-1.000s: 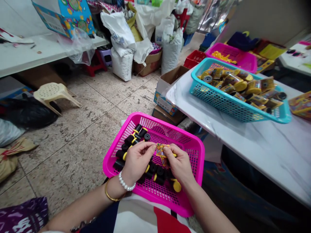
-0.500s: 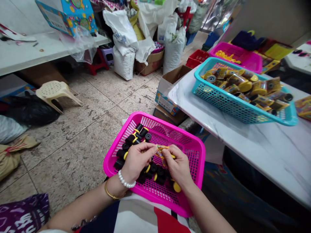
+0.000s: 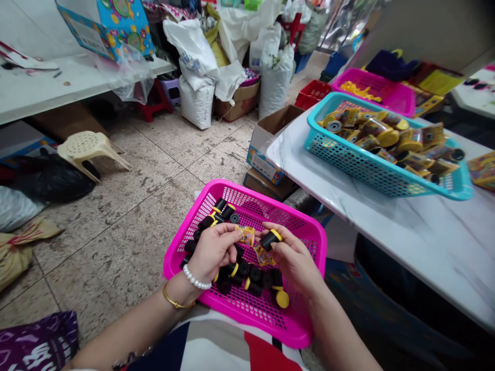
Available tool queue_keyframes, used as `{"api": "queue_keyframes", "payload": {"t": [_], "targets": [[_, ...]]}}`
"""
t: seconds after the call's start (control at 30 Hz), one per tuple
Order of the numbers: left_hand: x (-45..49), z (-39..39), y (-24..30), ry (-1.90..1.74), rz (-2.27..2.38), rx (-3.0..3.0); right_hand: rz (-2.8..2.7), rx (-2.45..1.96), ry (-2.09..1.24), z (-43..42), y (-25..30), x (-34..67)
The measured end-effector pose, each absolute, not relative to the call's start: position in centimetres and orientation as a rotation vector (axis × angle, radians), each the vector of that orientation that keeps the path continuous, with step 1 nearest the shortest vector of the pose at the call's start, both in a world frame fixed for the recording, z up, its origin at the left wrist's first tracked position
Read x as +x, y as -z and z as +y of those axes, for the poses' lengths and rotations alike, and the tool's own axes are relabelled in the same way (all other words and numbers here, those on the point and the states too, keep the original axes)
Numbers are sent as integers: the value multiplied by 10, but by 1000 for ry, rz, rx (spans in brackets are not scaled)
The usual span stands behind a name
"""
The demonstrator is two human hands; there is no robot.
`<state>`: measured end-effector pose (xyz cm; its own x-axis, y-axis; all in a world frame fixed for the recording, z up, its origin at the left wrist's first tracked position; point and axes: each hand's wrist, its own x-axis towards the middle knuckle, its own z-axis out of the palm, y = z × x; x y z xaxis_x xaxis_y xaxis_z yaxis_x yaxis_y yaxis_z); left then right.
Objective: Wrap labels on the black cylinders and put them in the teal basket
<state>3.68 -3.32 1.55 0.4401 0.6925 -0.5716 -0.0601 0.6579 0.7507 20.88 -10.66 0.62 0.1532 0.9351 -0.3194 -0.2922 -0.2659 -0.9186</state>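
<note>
My left hand [image 3: 217, 249] pinches a small yellow printed film sleeve [image 3: 246, 235] between thumb and fingertips. In my right hand [image 3: 291, 257] is a black cylinder with a yellow rim [image 3: 270, 239], held tilted by the thumb and fingers. Both hands are over a pink mesh basket [image 3: 313, 226] on my lap. A second printed sleeve [image 3: 264, 256] shows just under the held cylinder; whether my right fingers touch it I cannot tell. Several more black cylinders [image 3: 253, 287] with yellow rims lie loose in the basket, partly hidden by my left hand.
A turquoise basket [image 3: 348, 167] of yellow-wrapped cylinders stands on the marbled table [image 3: 421, 226] to the right. Behind it sits a pink tray [image 3: 404, 100] with yellow pieces. Cardboard boxes [image 3: 266, 149] stand by the table's corner. A cream stool [image 3: 87, 147] is on the floor at left.
My hands have moved slightly apart. The yellow sleeve now shows flat in the left fingers, and the black cylinder in my right hand has come into plain view.
</note>
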Motion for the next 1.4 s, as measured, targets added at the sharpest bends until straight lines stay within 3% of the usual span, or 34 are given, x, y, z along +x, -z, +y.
{"api": "queue_keyframes", "payload": {"t": [0.27, 0.57, 1.4], "targets": [[46, -32, -10, -477, 866, 498, -552, -1087, -1275, -113, -12, 209], [48, -32, -8, -481, 723, 334, -758, -1371, -1047, -112, -11, 200], [53, -39, -13, -502, 801, 466, -947, -1374, -842, -115, -5, 195]]}}
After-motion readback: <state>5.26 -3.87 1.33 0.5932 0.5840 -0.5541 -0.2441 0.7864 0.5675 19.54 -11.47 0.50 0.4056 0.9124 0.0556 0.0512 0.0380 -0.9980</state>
